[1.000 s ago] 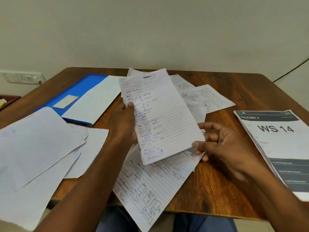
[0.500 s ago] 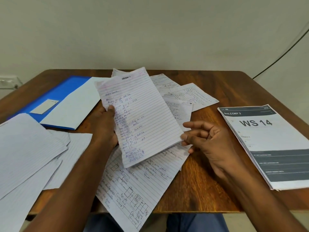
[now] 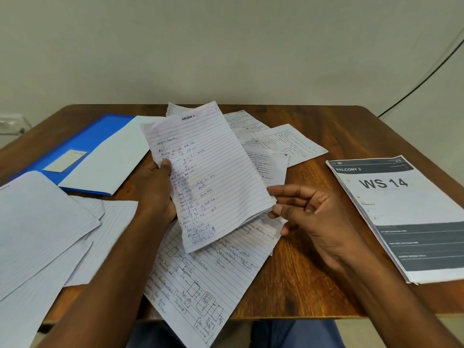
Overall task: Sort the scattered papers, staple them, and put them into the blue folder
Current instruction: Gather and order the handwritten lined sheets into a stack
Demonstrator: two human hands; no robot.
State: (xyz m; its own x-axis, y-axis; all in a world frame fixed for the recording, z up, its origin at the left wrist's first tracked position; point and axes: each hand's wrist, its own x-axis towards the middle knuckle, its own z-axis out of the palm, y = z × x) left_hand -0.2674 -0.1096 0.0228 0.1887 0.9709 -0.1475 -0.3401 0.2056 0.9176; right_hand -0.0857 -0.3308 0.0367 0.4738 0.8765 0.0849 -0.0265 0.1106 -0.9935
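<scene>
Little has shifted: the left hand keeps its thumb-and-finger grip on the "Section 1" sheet above the bench, the right hand loose-fingered at its edge, blue folder far-left — sorting barely begun.

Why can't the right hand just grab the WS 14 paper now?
It probably can: the right hand is open, beside the WS 14 paper, with only bare table between them.

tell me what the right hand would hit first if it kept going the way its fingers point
The right hand points left, fingertips already at the right edge of the held lined sheet, so that sheet comes first, probably; the left hand lies beyond it.
</scene>
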